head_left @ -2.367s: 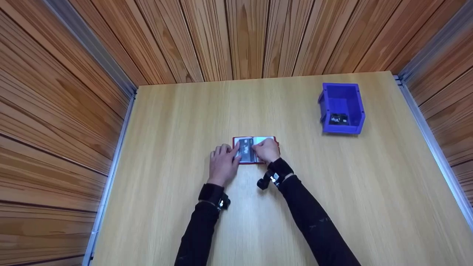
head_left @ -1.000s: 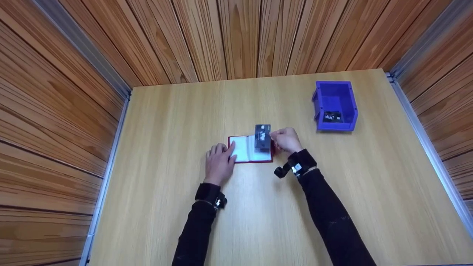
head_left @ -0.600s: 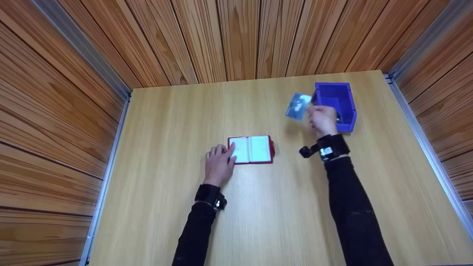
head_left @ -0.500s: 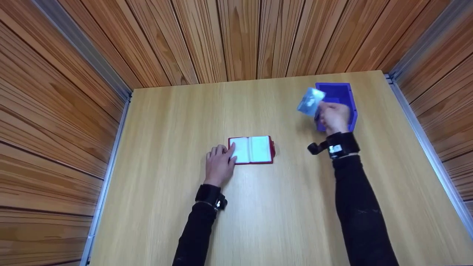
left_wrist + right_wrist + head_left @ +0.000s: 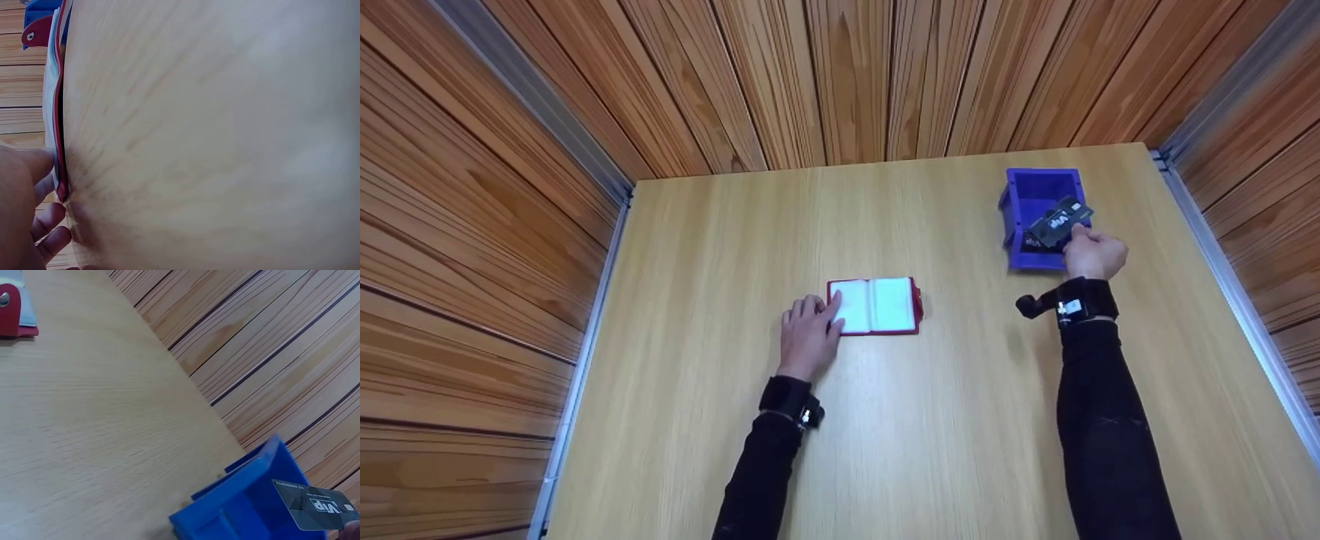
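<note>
A red card holder (image 5: 893, 306) lies spread on the table with its white pages up. My left hand (image 5: 808, 341) rests at its left edge, thumb and forefinger on the page and the other fingers on the table beside it. At the right, my right hand (image 5: 1093, 256) pinches a dark VIP card (image 5: 1061, 220) by one corner over the blue-purple bin (image 5: 1044, 264). Beneath that card another dark VIP card (image 5: 1033, 242) shows inside the bin. The right wrist view has the held card (image 5: 316, 505) tilted above the bin, with just a fingertip visible.
The light wooden table (image 5: 720, 247) meets plank walls (image 5: 855, 82) behind and at both sides. Metal rails (image 5: 585, 367) run along its side edges. A snap tab (image 5: 38, 32) sticks out from the card holder in the left wrist view.
My right hand has taken the VIP card off the card holder's pages and carried it right, over the bin. My left hand has stayed at the holder's left edge.
</note>
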`<state>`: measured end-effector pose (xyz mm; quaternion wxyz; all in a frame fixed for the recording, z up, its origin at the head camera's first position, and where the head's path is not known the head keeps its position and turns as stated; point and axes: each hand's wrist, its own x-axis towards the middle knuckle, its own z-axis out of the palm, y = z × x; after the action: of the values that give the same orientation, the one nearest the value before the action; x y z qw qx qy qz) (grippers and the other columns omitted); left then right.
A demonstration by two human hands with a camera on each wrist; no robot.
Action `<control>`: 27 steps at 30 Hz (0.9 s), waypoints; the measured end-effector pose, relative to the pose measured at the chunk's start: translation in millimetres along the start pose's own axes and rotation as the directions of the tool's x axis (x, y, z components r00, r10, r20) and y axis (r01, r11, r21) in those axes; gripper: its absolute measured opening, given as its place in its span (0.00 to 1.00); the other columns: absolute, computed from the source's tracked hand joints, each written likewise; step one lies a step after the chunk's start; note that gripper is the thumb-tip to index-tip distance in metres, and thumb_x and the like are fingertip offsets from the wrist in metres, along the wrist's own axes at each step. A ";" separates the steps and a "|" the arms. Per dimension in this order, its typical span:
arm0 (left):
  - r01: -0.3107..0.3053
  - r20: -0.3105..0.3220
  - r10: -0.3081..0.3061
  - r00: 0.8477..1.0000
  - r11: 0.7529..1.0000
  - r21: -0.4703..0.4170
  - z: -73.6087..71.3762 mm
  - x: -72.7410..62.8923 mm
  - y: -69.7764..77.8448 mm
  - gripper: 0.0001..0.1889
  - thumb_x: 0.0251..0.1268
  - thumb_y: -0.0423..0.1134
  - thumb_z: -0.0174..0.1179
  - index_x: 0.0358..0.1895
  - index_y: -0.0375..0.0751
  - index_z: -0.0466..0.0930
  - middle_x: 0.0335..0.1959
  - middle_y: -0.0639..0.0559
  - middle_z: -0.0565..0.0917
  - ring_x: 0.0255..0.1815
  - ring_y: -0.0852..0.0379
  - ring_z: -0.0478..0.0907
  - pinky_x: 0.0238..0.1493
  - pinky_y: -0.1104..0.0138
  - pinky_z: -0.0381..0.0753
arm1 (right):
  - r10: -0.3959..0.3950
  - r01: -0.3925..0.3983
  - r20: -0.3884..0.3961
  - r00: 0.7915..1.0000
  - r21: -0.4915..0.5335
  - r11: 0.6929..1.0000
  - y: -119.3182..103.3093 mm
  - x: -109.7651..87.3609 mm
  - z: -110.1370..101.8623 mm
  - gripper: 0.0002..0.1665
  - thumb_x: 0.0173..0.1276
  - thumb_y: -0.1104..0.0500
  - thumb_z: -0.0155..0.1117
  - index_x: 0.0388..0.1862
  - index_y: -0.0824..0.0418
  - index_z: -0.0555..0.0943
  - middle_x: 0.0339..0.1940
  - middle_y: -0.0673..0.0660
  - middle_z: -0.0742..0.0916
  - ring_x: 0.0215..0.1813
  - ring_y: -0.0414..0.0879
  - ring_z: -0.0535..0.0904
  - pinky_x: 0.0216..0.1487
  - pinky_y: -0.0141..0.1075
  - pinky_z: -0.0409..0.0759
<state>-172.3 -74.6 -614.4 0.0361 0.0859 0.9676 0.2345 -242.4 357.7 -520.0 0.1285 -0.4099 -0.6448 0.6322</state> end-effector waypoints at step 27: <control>-0.002 0.009 0.002 1.000 1.000 0.013 -0.7 1.2 -0.2 0.29 0.81 0.54 0.51 0.80 0.59 0.62 0.54 0.52 0.71 0.56 0.51 0.65 0.61 0.55 0.63 | 0.155 -0.170 -0.083 0.984 -0.217 0.961 31.4 0.1 30.0 0.07 0.72 0.54 0.68 0.35 0.54 0.89 0.35 0.46 0.89 0.53 0.43 0.82 0.64 0.34 0.74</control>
<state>-173.6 -74.8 -614.0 0.0397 0.0883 0.9689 0.2277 -251.5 332.2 -554.0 0.0503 -0.4938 -0.6715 0.5503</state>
